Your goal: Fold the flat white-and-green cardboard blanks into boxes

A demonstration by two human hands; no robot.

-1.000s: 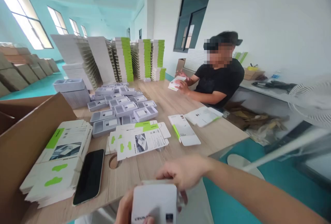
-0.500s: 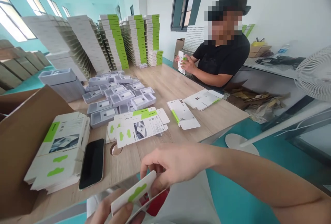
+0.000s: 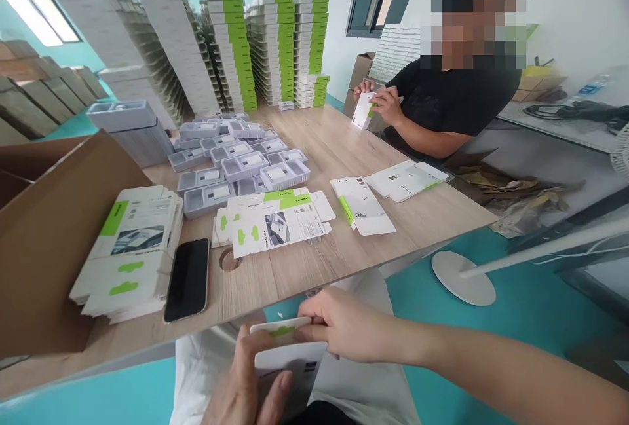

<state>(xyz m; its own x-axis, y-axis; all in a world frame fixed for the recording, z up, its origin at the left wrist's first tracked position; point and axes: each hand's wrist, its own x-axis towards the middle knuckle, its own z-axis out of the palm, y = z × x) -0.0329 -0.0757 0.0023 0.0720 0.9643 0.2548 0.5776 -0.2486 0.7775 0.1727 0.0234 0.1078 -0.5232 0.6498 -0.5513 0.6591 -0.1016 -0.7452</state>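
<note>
Over my lap, my left hand (image 3: 248,372) is wrapped round a white cardboard box (image 3: 295,372), thumb on its front panel and fingers behind. At the box's top stands a hanging tab with a green mark (image 3: 282,331). My right hand (image 3: 327,323) pinches the right end of this top edge, its fingertips partly hidden behind the tab. On the table ahead lie flattened boxes (image 3: 280,228) with green patches, and another flat box (image 3: 364,207) to their right.
A phone (image 3: 187,281) lies beside a banded stack of flat boxes (image 3: 130,248) and an open carton (image 3: 63,235). Plastic trays (image 3: 243,166) are heaped mid-table, with tall box stacks (image 3: 265,52) behind. Across the table a co-worker (image 3: 432,104) holds a white box.
The box has turned more upright, so its front panel faces me, and the red inside is out of sight. My right hand has moved from the opening to the tab's edge. The view has shifted.
</note>
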